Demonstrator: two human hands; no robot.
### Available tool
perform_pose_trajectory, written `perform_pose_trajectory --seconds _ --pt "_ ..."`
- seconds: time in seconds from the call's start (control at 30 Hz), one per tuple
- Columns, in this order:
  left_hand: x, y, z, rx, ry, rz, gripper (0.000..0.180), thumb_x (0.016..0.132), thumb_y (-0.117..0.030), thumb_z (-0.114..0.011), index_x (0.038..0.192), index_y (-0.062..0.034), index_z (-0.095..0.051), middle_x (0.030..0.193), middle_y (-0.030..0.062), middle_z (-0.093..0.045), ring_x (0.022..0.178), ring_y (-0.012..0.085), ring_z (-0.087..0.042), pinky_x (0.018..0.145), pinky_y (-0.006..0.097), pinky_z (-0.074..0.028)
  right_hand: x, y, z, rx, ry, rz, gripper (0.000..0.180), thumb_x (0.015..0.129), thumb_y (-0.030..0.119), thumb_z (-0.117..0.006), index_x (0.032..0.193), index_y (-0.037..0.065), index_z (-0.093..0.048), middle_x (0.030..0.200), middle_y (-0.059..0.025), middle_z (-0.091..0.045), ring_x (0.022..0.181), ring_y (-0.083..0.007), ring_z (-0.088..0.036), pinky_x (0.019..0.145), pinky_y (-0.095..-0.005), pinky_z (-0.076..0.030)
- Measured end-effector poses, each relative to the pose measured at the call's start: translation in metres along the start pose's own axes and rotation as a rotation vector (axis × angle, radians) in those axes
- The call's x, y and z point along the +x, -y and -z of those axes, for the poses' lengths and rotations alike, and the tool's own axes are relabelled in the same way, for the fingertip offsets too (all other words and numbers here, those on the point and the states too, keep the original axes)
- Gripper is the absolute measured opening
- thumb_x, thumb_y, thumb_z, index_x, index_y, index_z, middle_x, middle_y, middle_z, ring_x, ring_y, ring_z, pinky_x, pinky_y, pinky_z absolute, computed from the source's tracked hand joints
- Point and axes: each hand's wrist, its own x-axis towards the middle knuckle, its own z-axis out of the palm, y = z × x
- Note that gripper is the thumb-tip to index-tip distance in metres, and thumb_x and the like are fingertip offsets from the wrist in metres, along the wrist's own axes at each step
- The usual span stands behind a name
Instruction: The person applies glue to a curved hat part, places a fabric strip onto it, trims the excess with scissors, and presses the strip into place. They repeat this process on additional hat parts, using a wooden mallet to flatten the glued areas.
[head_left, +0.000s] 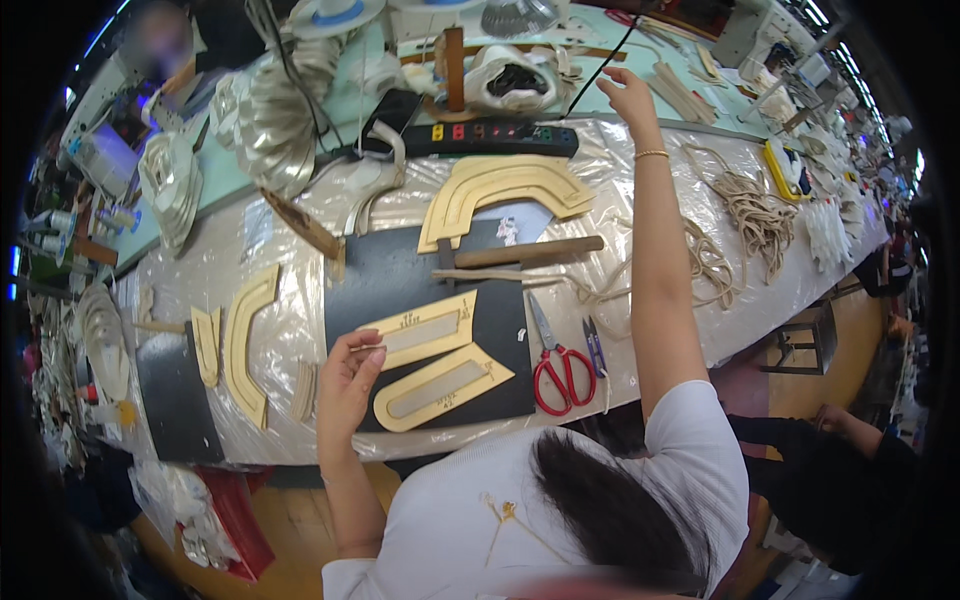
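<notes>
Before you stretches a long worktable sheathed in crinkled clear plastic (298, 320). Just beyond the worktable, you have a pale green tabletop (735, 105). Right of the worktable, a dark square-framed stool (797, 347) stands on a yellowish-brown floor (848, 328); farther right, white strip lights (868, 92) shine in a row.

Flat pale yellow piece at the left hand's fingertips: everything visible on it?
The flat pale yellow piece looks like stiff card, though the material is uncertain. A long grey panel runs along its middle, with dark markings above it. Its right end is broad and angled; the left end is partly hidden by the left hand. It lies slanted on the black mat, beyond a similar piece. The fingertips appear to touch it; a grip is unclear.
</notes>
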Motion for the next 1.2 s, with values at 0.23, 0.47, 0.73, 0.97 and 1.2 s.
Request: perform_pose_trajectory --seconds 0.23,0.47,0.73,0.97,1.2 --pt "-0.003 0.016 0.018 0.411 -0.146 -0.058 0.036 0.092 -0.012 -0.069 0.124 0.0000 -0.059 0.111 0.0092 -0.066 0.097 0.0160 -0.062 0.084 0.028 -0.049 -0.101 0.031 0.050 0.273 0.434 0.096 0.042 0.094 0.032 -0.067 0.127 0.006 -0.065 0.115 -0.0059 -0.068 0.102 -0.0129 -0.064 0.084 -0.0292 -0.052" --pt "-0.021 0.041 -0.010 1.150 0.123 -0.407 0.088 0.082 -0.037 -0.076 0.151 -0.0015 -0.033 0.160 0.0182 -0.026 0.149 0.0357 -0.022 0.120 0.051 -0.020 -0.200 0.067 0.125 0.237 0.524 -0.004 0.034 0.097 0.017 -0.064 0.127 0.003 -0.063 0.118 -0.0047 -0.068 0.106 -0.0130 -0.064 0.093 -0.0265 -0.048" --pt "-0.009 0.086 -0.065 1.362 0.152 -0.470 0.069 0.096 -0.053 -0.049 0.153 -0.0163 -0.037 0.162 0.0112 -0.024 0.151 0.0297 -0.019 0.120 0.056 -0.013 -0.278 0.096 0.094 0.119 0.583 0.180 0.029 0.092 0.014 -0.067 0.120 0.004 -0.066 0.115 -0.0081 -0.069 0.102 -0.0198 -0.065 0.088 -0.0298 -0.050" --pt "-0.004 0.085 -0.062 1.383 0.210 -0.512 0.064 0.096 -0.049 -0.052 0.152 -0.0209 -0.040 0.162 0.0098 -0.024 0.150 0.0288 -0.020 0.119 0.058 -0.013 -0.303 0.112 0.075 0.120 0.568 0.229 0.028 0.090 0.008 -0.068 0.117 0.005 -0.067 0.115 -0.0078 -0.067 0.104 -0.0205 -0.062 0.088 -0.0306 -0.048" --pt "-0.006 0.089 -0.067 1.373 0.195 -0.546 0.065 0.096 -0.049 -0.052 0.152 -0.0201 -0.039 0.162 0.0105 -0.025 0.150 0.0293 -0.019 0.119 0.058 -0.012 -0.312 0.109 -0.005 0.093 0.363 0.471 0.021 0.083 0.017 -0.074 0.100 0.007 -0.069 0.099 -0.0067 -0.064 0.095 -0.0271 -0.061 0.084 -0.0390 -0.047"
